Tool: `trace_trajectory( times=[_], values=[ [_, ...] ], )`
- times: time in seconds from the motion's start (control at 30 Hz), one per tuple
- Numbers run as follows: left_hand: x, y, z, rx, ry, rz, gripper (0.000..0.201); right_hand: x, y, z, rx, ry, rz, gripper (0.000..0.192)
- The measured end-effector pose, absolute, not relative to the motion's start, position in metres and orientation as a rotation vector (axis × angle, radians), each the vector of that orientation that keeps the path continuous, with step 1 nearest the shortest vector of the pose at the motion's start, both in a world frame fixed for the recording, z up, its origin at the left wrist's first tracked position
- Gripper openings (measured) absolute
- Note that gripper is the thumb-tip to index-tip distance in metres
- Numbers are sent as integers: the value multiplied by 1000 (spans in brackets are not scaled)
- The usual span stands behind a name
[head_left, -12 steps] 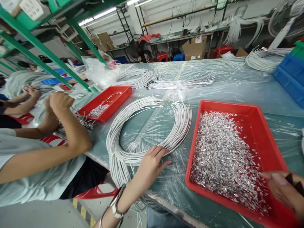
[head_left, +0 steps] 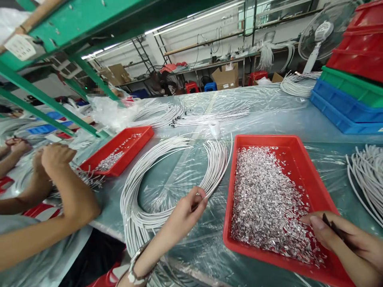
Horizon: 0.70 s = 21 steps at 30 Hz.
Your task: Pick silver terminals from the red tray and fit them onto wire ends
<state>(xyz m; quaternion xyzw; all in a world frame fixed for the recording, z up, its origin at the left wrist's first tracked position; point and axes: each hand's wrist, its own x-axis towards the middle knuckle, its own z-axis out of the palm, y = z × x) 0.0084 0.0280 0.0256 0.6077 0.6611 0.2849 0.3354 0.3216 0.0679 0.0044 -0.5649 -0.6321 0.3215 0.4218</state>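
Observation:
My left hand [head_left: 188,209] is closed, thumb and forefinger pinching a white cable [head_left: 226,165] at the near right side of a loose coil of white cables [head_left: 131,187]. That cable stands slightly apart from the bundle. Over the right wall of a red tray [head_left: 318,187] reaches my right hand [head_left: 338,239], its thumb and forefinger together at the edge of a heap of small shiny metal pieces [head_left: 266,203]. A slim dark tool [head_left: 333,228] lies in that hand; its kind is unclear. Whether the fingertips hold a metal piece is too small to tell.
To the left, a co-worker's bent arm [head_left: 68,191] rests by a second red tray [head_left: 119,151] of metal pieces. A white roll [head_left: 214,128] stands behind the coil. Stacked trays [head_left: 347,93] and more white cables [head_left: 369,179] are at right. Green shelf posts [head_left: 54,105] slant at left.
The view has swung right. My left hand has gone from lying with fingers spread on the coil to pinching one cable. My right hand stays at the heap's edge.

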Motion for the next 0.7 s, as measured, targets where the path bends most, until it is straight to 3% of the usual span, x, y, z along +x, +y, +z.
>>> trace_trajectory(
  times=[0.17, 0.37, 0.7],
  values=[
    [47, 62, 66, 1478, 1311, 790, 32, 312, 66, 13, -1338, -1532, 1004, 17],
    [111, 102, 109, 1323, 914, 968, 27, 316, 71, 16, -1199, -1642, 1106, 23],
    [141, 83, 75, 1096, 735, 825, 29, 313, 71, 24, -1032, -1550, 1161, 24]
  ],
)
